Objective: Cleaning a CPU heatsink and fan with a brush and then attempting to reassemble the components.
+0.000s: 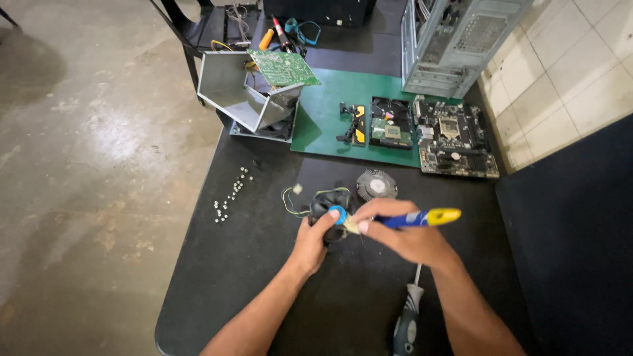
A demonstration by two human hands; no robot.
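Left hand [311,242] steadies fan [330,214] (right hand [402,232] brushing).

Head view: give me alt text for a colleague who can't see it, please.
Over a black table, the left hand holds a small black cooler fan with a blue hub while the right hand works a blue-and-yellow brush against it. Behind lie a round heatsink, loose screws, a motherboard on a green mat, and an opened power supply.
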